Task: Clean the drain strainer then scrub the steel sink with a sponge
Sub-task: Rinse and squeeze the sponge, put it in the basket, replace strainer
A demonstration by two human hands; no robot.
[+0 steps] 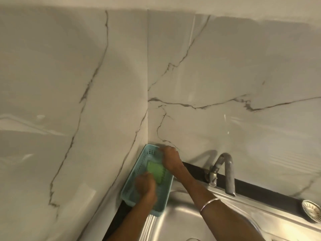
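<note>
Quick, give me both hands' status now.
Left hand: in the blue basket at the green sponge; blurred, grip cannot be told.
Right hand: over the basket's far end, cannot tell.

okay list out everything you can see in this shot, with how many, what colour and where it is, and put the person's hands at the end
Basket: one, light blue, in the wall corner at the sink's back left edge.
Sponge: one, green, inside the basket.
Sink: one, steel, bottom centre and right.
Tap: one, grey metal, behind the sink, spout over the basin.
Drain strainer: one, silvery, on the sink's rim at the far right.
Wall tiles: white marble pattern with grey veins, filling the upper frame.
Bangle: one, silver, on the right wrist.
Left hand: in the basket beside the sponge; blurred, grip unclear.
Right hand: at the basket's far end; grip unclear.
</note>
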